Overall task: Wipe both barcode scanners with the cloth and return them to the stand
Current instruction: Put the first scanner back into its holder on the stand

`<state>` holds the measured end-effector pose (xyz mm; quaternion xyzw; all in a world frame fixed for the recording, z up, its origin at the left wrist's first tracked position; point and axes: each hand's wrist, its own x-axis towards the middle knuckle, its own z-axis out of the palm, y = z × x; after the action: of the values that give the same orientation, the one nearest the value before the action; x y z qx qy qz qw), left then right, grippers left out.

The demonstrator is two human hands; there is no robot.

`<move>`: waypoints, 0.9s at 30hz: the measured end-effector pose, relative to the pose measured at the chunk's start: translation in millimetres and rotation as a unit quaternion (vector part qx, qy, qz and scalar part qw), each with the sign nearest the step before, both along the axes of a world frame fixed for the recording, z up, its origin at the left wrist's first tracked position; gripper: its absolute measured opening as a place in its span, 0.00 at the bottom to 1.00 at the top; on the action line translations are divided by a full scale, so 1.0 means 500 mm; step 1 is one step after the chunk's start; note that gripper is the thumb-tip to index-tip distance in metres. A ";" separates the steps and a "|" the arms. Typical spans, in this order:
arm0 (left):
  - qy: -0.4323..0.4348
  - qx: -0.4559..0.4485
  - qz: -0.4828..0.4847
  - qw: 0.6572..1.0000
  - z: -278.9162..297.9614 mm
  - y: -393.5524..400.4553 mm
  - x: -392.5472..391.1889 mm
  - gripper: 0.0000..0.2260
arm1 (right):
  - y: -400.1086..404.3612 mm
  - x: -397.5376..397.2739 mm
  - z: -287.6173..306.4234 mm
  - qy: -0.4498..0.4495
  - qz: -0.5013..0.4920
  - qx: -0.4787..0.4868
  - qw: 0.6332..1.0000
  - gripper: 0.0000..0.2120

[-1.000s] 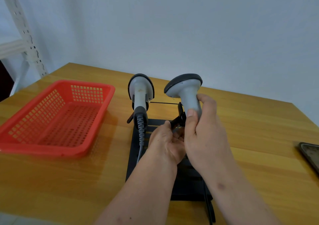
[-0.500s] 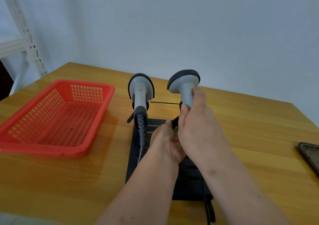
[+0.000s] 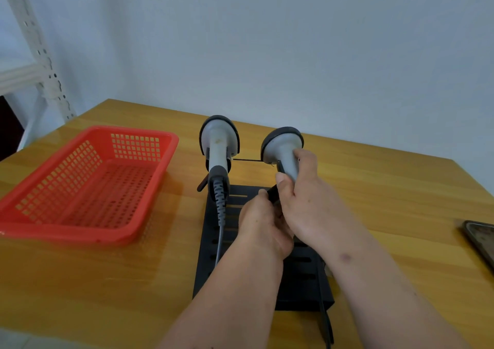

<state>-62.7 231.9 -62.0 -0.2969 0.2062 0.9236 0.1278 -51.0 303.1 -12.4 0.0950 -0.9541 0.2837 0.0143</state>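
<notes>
Two grey barcode scanners with black rims are at the far end of a black slotted stand (image 3: 213, 263). The left scanner (image 3: 219, 145) sits upright in its holder, its grey coiled cable running down over the stand. My right hand (image 3: 307, 204) grips the handle of the right scanner (image 3: 282, 145) and holds it against the stand's black right holder. My left hand (image 3: 263, 228) pinches a black part of that holder just below the scanner. No cloth is in view.
A red plastic basket (image 3: 88, 231) stands to the left on the wooden table (image 3: 387, 201). A phone (image 3: 481, 241) lies at the right edge. A white metal shelf frame (image 3: 40, 62) rises at the far left, with a pale wall behind.
My right hand has lowered the right scanner toward the stand's holder. My left hand stays at the black holder part. The left scanner has not moved.
</notes>
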 end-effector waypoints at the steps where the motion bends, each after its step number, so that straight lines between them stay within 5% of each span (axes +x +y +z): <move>1: 0.005 -0.008 0.001 1.000 -0.001 0.001 0.000 0.15 | 0.000 -0.001 0.002 -0.001 0.001 0.004 1.000 0.19; 16: 0.064 -0.144 -0.048 0.986 0.053 -0.008 0.116 0.18 | 0.011 0.026 0.007 0.032 -0.018 0.055 0.998 0.26; 21: 0.128 -0.170 -0.079 0.974 0.081 -0.034 0.177 0.08 | 0.001 0.038 0.011 0.025 -0.021 0.063 0.997 0.26; 27: 0.174 -0.226 -0.096 0.954 0.104 -0.085 0.222 0.11 | -0.011 0.053 0.007 0.032 -0.025 0.059 0.997 0.25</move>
<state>48.3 189.4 -9.9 -0.1316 0.4558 0.8737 0.1073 -24.3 297.8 -8.7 0.0806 -0.9704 0.2231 0.0461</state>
